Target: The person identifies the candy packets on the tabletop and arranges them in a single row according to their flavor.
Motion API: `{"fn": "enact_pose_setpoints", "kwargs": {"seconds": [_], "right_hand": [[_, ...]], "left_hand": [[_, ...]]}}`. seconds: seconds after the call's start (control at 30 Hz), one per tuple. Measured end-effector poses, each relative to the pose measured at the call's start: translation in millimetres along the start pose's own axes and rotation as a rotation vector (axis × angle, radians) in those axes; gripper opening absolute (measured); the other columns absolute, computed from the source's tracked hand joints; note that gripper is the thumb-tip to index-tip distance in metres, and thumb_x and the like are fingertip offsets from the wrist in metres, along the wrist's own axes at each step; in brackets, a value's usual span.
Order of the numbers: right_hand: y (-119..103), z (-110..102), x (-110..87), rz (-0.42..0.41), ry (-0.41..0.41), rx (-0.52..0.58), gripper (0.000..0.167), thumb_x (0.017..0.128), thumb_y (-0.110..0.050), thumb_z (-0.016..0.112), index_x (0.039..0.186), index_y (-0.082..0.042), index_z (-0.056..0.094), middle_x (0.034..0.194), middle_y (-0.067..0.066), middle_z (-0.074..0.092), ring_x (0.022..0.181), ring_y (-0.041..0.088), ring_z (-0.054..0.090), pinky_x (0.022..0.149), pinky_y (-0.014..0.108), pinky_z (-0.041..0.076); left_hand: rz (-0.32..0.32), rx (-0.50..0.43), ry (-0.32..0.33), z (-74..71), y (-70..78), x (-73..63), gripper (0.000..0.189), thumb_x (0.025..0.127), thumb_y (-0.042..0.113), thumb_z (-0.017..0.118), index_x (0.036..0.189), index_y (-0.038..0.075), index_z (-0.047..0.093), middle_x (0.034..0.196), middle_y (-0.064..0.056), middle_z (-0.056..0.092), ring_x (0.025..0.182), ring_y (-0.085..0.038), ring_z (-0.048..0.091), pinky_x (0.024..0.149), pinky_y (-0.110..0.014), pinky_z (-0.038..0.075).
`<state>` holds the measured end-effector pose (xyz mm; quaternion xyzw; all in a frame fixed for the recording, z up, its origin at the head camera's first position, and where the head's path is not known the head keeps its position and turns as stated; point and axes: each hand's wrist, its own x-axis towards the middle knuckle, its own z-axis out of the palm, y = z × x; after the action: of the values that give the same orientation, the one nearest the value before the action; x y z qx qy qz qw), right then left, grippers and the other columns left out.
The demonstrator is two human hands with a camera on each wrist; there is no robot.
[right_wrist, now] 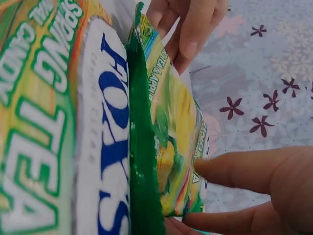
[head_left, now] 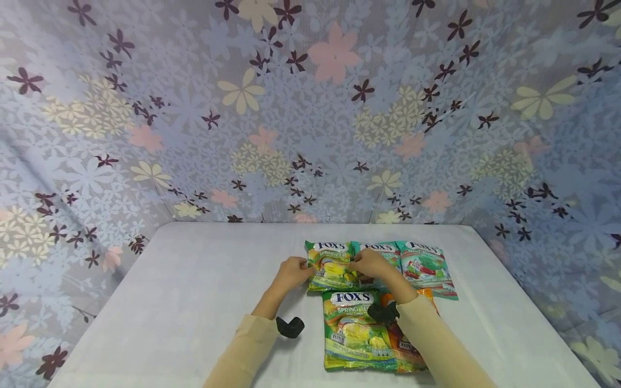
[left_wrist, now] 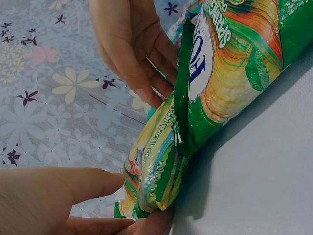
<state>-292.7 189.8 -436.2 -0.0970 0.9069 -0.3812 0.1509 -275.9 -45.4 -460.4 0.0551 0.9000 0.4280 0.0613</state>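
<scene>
A small green-and-yellow Fox's Spring Tea candy bag (head_left: 332, 269) lies at the back of the white table. My left hand (head_left: 292, 273) pinches its left edge, thumb on top and fingers underneath in the left wrist view. At its right edge my right hand (head_left: 372, 265) holds the bag between thumb and fingers, as the right wrist view shows. Directly in front lies a larger Spring Tea candy bag (head_left: 356, 337), its green top seam against the small bag's lower edge. A teal Fox's candy bag (head_left: 390, 252) sits partly hidden behind my right hand.
Another teal candy bag (head_left: 427, 269) is at the right end of the back row. An orange candy bag (head_left: 407, 353) lies beside the larger Spring Tea bag, partly under my right forearm. A floral cloth (head_left: 310, 134) rises behind the white table (head_left: 204, 291).
</scene>
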Motion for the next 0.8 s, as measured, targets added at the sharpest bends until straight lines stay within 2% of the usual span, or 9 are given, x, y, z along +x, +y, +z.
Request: {"fn": "enact_pose_setpoints", "kwargs": {"seconds": [0.07, 0.13, 0.23, 0.33, 0.47, 0.53, 0.6, 0.7, 0.8], "right_hand": [[1.0, 4.0, 1.7, 0.049, 0.005, 0.053, 0.016, 0.090, -0.009, 0.061, 0.077, 0.000, 0.056, 0.053, 0.000, 0.034, 0.044, 0.013, 0.033, 0.044, 0.030, 0.032], [-0.6, 6.2, 2.2, 0.082, 0.000, 0.101, 0.010, 0.087, -0.002, 0.057, 0.091, 0.008, 0.056, 0.054, 0.002, 0.036, 0.044, 0.014, 0.030, 0.045, 0.029, 0.029], [-1.3, 7.7, 4.6, 0.095, -0.021, 0.135, 0.051, 0.084, -0.001, 0.056, 0.130, 0.016, 0.045, 0.056, 0.005, 0.041, 0.043, 0.013, 0.027, 0.045, 0.029, 0.028], [-1.0, 9.1, 6.9, 0.098, -0.039, 0.182, 0.065, 0.082, -0.002, 0.056, 0.141, 0.014, 0.034, 0.056, 0.004, 0.043, 0.042, 0.011, 0.023, 0.044, 0.028, 0.026], [2.3, 11.6, 8.9, 0.107, -0.011, 0.257, 0.068, 0.081, 0.000, 0.056, 0.144, 0.008, 0.031, 0.056, 0.003, 0.042, 0.042, 0.010, 0.022, 0.044, 0.028, 0.025], [3.3, 12.9, 8.8, 0.102, 0.019, 0.289, 0.069, 0.080, 0.001, 0.057, 0.145, 0.004, 0.033, 0.068, 0.008, 0.051, 0.044, 0.011, 0.023, 0.045, 0.030, 0.026], [3.2, 14.0, 8.7, 0.086, 0.040, 0.306, 0.070, 0.080, 0.002, 0.057, 0.145, 0.001, 0.034, 0.092, 0.020, 0.060, 0.049, 0.013, 0.028, 0.047, 0.031, 0.028], [0.8, 16.1, 8.0, 0.058, 0.070, 0.349, 0.071, 0.079, 0.003, 0.056, 0.146, -0.003, 0.034, 0.137, 0.032, 0.042, 0.060, 0.016, 0.034, 0.052, 0.033, 0.032], [-3.0, 18.3, 7.2, 0.041, 0.084, 0.407, 0.072, 0.080, 0.006, 0.055, 0.147, -0.007, 0.033, 0.142, 0.034, 0.035, 0.058, 0.017, 0.031, 0.051, 0.033, 0.032]], "left_hand": [[-0.008, -0.013, 0.001, 1.7, -2.4, 0.3, 0.050, 0.089, 0.022, 0.068, 0.125, -0.011, 0.057, 0.103, -0.016, 0.065, 0.088, -0.025, 0.062, 0.072, -0.036, 0.053], [-0.014, -0.025, 0.001, 3.1, -5.0, 1.2, 0.050, 0.088, 0.021, 0.069, 0.125, -0.011, 0.058, 0.103, -0.015, 0.064, 0.088, -0.024, 0.061, 0.072, -0.035, 0.053], [-0.014, -0.036, 0.005, 4.3, -8.0, 2.8, 0.050, 0.086, 0.020, 0.071, 0.124, -0.010, 0.059, 0.102, -0.013, 0.063, 0.090, -0.023, 0.059, 0.076, -0.037, 0.052], [-0.013, -0.051, 0.010, 4.4, -9.6, 3.8, 0.050, 0.085, 0.020, 0.073, 0.123, -0.010, 0.059, 0.101, -0.013, 0.063, 0.091, -0.025, 0.059, 0.078, -0.040, 0.051], [-0.036, -0.083, 0.016, 4.6, -10.7, 3.9, 0.053, 0.084, 0.022, 0.075, 0.125, -0.008, 0.058, 0.104, -0.014, 0.063, 0.096, -0.028, 0.060, 0.082, -0.042, 0.051], [-0.040, -0.100, 0.022, 5.0, -11.5, 4.6, 0.056, 0.083, 0.021, 0.076, 0.126, -0.008, 0.057, 0.107, -0.015, 0.063, 0.099, -0.030, 0.060, 0.083, -0.043, 0.051], [-0.041, -0.113, 0.031, 5.8, -12.7, 5.7, 0.058, 0.082, 0.021, 0.077, 0.128, -0.008, 0.056, 0.110, -0.017, 0.063, 0.103, -0.032, 0.060, 0.085, -0.044, 0.050], [-0.021, -0.116, 0.055, 6.3, -13.8, 6.8, 0.061, 0.080, 0.018, 0.079, 0.129, -0.009, 0.055, 0.113, -0.020, 0.063, 0.106, -0.034, 0.059, 0.086, -0.045, 0.050], [-0.010, -0.126, 0.087, 5.6, -13.6, 5.9, 0.061, 0.079, 0.016, 0.079, 0.128, -0.009, 0.055, 0.110, -0.020, 0.064, 0.102, -0.034, 0.060, 0.081, -0.043, 0.052]]}}
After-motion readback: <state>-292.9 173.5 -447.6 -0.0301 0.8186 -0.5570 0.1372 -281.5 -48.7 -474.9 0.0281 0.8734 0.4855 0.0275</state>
